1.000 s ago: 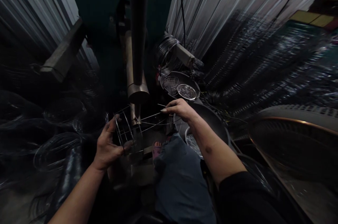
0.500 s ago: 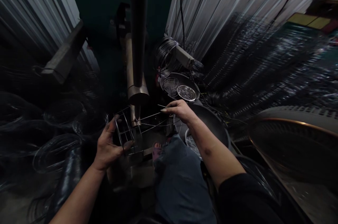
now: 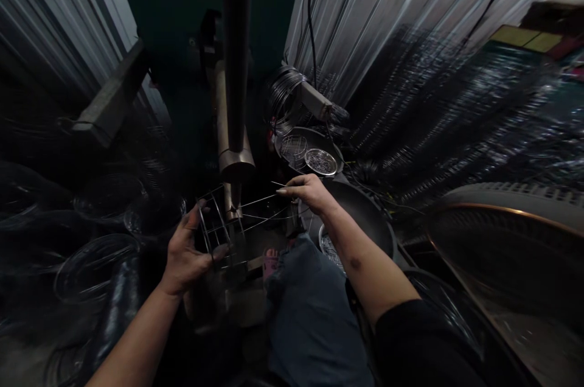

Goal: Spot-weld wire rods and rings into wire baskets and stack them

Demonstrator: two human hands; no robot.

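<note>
My left hand [image 3: 182,259] is closed on the left side of a small wire frame [image 3: 221,215], thumb at its upper edge and fingers at its lower one. Between the thumb and fingers of my right hand [image 3: 308,191] is a thin metal wire [image 3: 259,200], which runs left to the frame. A short wire tip also sticks out above the right fingertips. Overhead stands a machine's thick metal cylinder [image 3: 236,165], with a narrower metal rod end [image 3: 233,210] just below it by the frame. Whether metal and wires touch there, I cannot tell.
On the right, a dark basin [image 3: 365,210] holds a dish of small metal pieces [image 3: 331,247]. Behind it another round tray [image 3: 292,134] carries a metal dish [image 3: 320,162]. A wire coil [image 3: 283,95] hangs behind. A large fan-like rim [image 3: 502,209] stands right; wire rings [image 3: 98,238] lie left.
The view has shifted very slightly. Both hands keep their hold on the frame and the wire, almost unmoved.
</note>
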